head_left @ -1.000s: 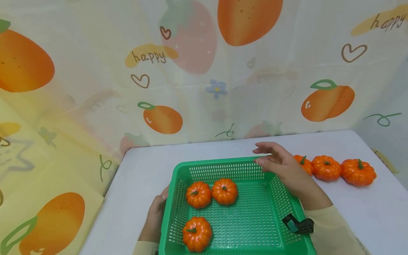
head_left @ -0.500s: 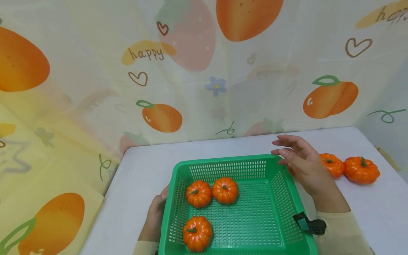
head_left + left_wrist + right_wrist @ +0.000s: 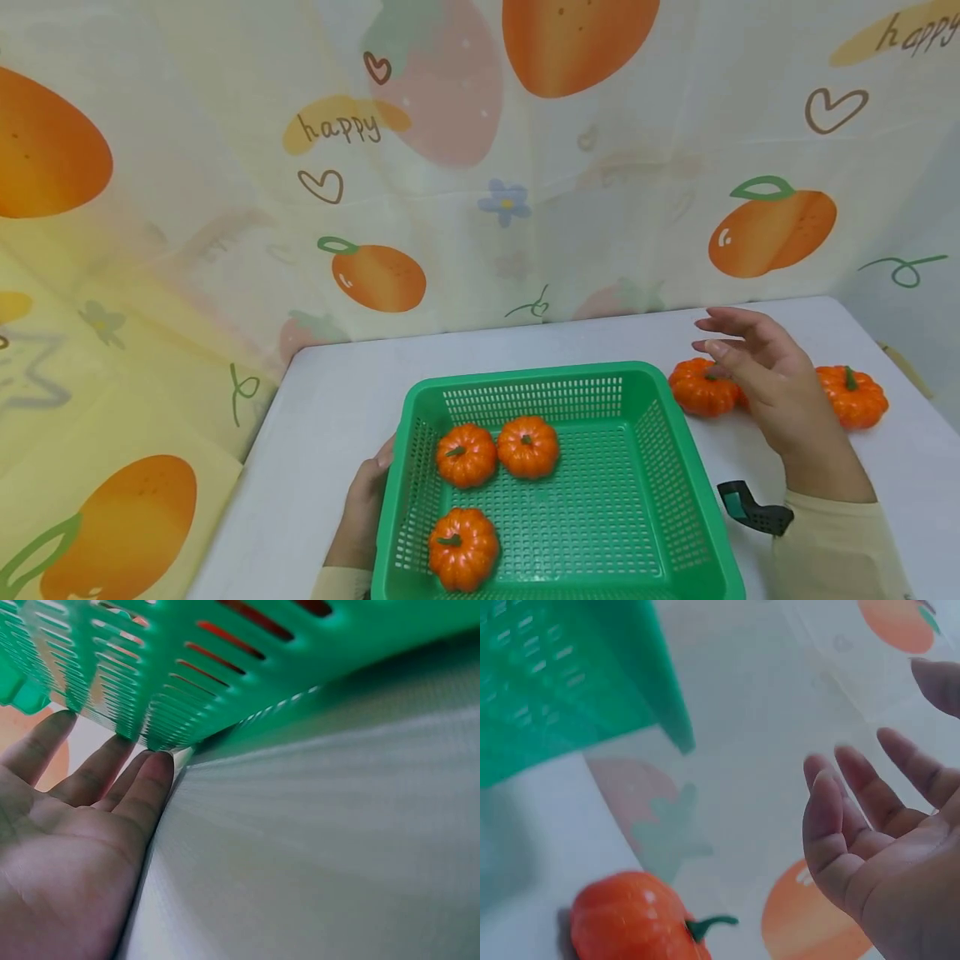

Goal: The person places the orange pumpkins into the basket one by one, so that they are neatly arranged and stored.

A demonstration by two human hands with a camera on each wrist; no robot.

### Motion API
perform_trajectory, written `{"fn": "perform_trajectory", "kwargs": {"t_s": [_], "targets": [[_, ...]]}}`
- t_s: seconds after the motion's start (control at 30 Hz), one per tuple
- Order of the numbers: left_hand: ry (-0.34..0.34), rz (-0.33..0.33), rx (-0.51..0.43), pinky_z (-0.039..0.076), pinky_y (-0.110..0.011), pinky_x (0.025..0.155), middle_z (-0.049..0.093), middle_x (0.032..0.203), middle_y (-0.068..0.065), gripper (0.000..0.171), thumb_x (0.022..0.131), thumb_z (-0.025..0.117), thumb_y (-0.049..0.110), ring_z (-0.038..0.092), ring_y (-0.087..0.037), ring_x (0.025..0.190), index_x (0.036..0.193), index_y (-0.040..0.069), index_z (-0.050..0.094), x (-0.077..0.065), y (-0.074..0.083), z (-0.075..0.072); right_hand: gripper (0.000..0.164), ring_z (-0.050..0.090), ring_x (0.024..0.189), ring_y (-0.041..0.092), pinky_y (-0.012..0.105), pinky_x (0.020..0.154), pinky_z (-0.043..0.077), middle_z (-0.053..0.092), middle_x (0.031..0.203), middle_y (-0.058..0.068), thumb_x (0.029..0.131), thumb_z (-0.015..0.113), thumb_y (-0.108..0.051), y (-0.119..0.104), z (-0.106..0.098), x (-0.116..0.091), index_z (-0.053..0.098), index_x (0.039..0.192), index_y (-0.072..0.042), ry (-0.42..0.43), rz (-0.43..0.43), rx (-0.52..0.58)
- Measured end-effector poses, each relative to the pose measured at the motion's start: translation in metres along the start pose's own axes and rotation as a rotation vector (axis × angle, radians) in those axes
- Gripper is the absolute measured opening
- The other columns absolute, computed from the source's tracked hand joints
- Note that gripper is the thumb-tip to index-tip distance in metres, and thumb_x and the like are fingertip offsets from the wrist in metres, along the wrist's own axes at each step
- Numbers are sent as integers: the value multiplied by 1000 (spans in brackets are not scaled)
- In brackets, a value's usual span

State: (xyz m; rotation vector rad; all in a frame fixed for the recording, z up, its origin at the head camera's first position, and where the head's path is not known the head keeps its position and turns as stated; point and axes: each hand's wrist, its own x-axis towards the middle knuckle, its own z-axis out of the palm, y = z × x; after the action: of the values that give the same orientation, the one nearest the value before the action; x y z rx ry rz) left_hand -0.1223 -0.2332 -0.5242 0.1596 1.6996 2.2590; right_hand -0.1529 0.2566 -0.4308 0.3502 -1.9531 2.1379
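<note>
A green plastic basket [image 3: 660, 483] stands on the white table, with three small orange pumpkins inside, one of them [image 3: 463, 550] nearer the front. My left hand [image 3: 363, 500] is at the basket's left side; in the left wrist view its fingertips [image 3: 150, 772] touch the slotted wall. To the right of the basket, my right hand [image 3: 780, 396] is held above a row of pumpkins, fingers loosely bent and holding nothing. The row's left pumpkin [image 3: 701, 390] and right pumpkin [image 3: 853, 400] show; the hand mostly hides the middle one. A pumpkin [image 3: 634, 919] lies below that hand in the right wrist view.
The white table [image 3: 330, 400] ends at a cloth [image 3: 450, 208] printed with fruit, hanging behind and to the left. A small black and teal device [image 3: 753, 510] sits at the right wrist, close to the basket's right rim.
My right hand has moved right, from over the basket's back right corner to above the row of pumpkins, uncovering its left pumpkin. The left hand and the basket stay in place.
</note>
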Motion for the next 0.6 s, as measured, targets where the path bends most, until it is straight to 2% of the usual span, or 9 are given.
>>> {"fn": "perform_trajectory", "kwargs": {"t_s": [0.13,0.3,0.5,0.6], "targets": [[54,20,41,48,-55,108,35,169,-24,72,105,31,41,41,-49,151,173,16,32,1,-2,-3,41,65,119,17,18,86,56,61,140,10,110,60,2,3,-7,-1,60,150,-7,37,-14,-61],[97,57,86,48,-51,108,38,170,-18,70,105,33,40,40,-45,152,171,14,36,0,-4,-3,41,64,121,14,15,87,54,61,141,7,111,62,-5,1,-15,-3,59,151,-11,122,31,-136],[55,44,65,47,-53,109,35,170,-23,71,107,30,42,39,-49,152,172,14,31,0,-3,-3,40,61,122,14,12,86,52,60,142,5,112,64,-17,-4,-34,-10,59,152,-13,285,125,-186],[46,51,74,48,-54,108,33,170,-25,72,107,30,41,38,-51,152,173,13,29,1,-4,-5,42,59,121,12,10,86,51,59,144,4,113,63,-24,-4,-42,-11,58,154,-17,372,189,-284]]}}
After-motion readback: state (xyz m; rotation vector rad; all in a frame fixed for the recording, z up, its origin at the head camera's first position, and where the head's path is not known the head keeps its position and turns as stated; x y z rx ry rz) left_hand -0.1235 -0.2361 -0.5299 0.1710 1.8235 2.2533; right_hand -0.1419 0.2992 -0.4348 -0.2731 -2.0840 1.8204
